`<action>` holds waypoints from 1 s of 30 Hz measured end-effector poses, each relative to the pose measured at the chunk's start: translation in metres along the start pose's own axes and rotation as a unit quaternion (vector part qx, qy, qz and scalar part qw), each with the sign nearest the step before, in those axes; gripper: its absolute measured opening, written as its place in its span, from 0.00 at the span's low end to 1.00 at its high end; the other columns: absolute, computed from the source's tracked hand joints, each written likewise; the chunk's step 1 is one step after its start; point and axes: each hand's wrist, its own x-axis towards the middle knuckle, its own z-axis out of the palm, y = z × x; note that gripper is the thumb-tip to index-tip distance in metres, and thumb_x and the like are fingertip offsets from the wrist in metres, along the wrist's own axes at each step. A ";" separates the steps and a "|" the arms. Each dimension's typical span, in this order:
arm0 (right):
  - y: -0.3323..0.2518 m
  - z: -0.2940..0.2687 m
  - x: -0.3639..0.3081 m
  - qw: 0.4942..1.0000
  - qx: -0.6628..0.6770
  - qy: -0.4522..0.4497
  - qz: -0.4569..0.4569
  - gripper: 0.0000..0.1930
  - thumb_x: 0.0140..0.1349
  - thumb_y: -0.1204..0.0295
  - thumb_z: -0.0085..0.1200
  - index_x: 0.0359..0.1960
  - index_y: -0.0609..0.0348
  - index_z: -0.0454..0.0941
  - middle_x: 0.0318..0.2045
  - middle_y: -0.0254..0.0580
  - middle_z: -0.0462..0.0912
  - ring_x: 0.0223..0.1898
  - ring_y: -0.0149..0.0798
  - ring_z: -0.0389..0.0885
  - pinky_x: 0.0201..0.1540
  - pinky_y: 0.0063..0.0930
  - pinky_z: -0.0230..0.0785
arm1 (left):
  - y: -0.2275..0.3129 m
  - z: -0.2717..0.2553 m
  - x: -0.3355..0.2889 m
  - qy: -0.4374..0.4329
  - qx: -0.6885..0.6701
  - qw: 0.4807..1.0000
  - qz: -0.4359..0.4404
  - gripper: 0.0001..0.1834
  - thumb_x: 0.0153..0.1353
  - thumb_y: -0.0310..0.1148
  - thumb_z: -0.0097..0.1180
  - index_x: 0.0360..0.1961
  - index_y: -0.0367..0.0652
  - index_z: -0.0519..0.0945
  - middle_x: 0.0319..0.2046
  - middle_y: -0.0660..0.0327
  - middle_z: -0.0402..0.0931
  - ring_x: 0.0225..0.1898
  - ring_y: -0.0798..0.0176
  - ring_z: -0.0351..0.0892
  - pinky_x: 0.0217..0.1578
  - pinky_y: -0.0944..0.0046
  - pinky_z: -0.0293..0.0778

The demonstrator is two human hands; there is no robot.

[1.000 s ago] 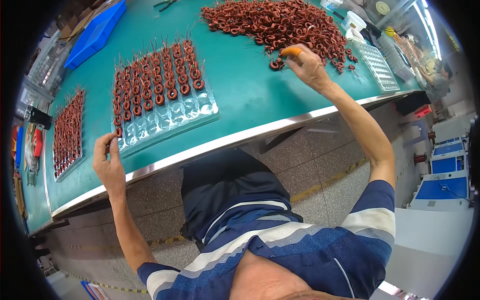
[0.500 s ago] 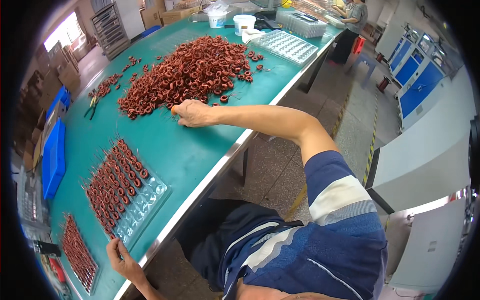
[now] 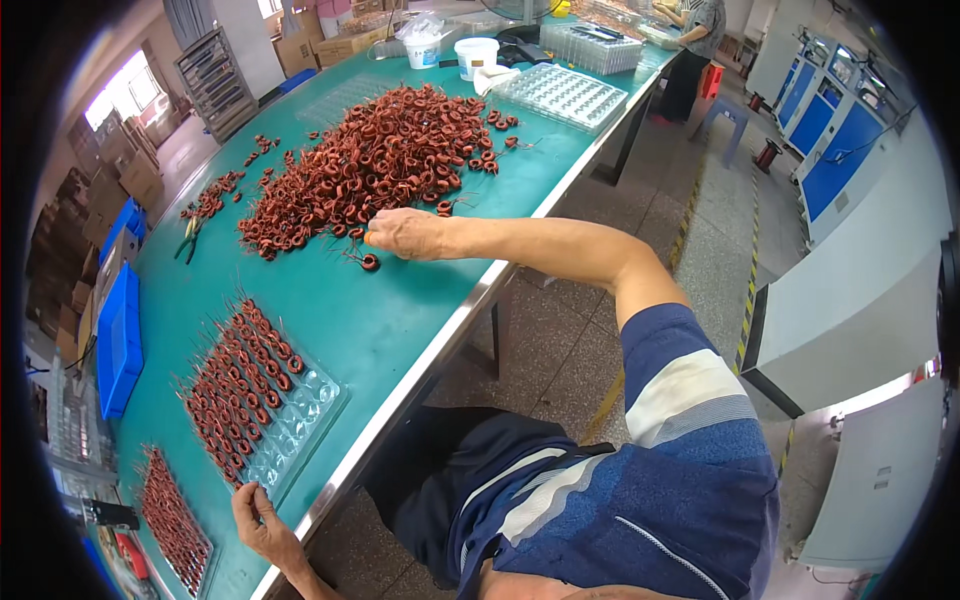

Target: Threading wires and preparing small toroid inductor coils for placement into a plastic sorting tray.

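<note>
A big heap of reddish-brown wire-wound ring coils (image 3: pixel 370 155) with thin wire leads lies on the green table. At its near edge is my right hand (image 3: pixel 408 235), fingers closed and curled down, an orange cover on one fingertip; what they grip is hidden. Just below those fingertips sits a single ring coil (image 3: pixel 370 262) with its leads sticking out. Nearer to me is a clear plastic tray (image 3: pixel 300 425) with rows of ring coils standing in its pockets; the pockets on its right side hold none. My left hand (image 3: pixel 268 530) pinches this tray's near corner.
A second filled tray (image 3: pixel 172 520) is at the near left. Pliers (image 3: pixel 188 240) and loose coils lie left of the heap. White tubs (image 3: pixel 476 58) and clear trays (image 3: pixel 565 97) stand at the far end. The table's metal edge (image 3: pixel 400 400) runs along my right; another person stands far back.
My right hand has shifted slightly right along the heap's near edge, and a single coil now shows beneath its fingers. My left hand stays at the tray corner. The whole view has shifted a little.
</note>
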 end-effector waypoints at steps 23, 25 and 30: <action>-0.203 -0.035 0.044 0.718 0.644 0.194 0.179 0.23 0.59 0.71 0.59 0.52 0.70 0.69 0.28 0.42 0.81 0.32 0.30 0.80 0.38 0.23 0.74 | 0.085 0.116 0.009 -0.039 -0.337 0.941 0.008 0.15 0.70 0.36 0.45 0.49 0.34 0.69 0.27 0.61 0.72 0.28 0.70 0.71 0.31 0.70 0.70; -0.202 -0.036 0.043 0.719 0.660 0.136 0.169 0.22 0.59 0.68 0.60 0.50 0.71 0.71 0.30 0.43 0.82 0.32 0.30 0.80 0.39 0.25 0.73 | 0.076 0.105 0.010 -0.077 -0.300 0.950 0.033 0.14 0.70 0.36 0.46 0.48 0.34 0.69 0.26 0.62 0.72 0.27 0.71 0.70 0.31 0.71 0.68; -0.199 -0.049 0.038 0.734 0.644 0.056 0.206 0.15 0.58 0.65 0.61 0.38 0.68 0.79 0.32 0.45 0.81 0.35 0.34 0.81 0.38 0.30 0.73 | 0.092 0.101 0.003 -0.157 -0.445 0.881 -0.038 0.13 0.69 0.37 0.46 0.45 0.37 0.69 0.27 0.59 0.71 0.25 0.69 0.71 0.27 0.71 0.68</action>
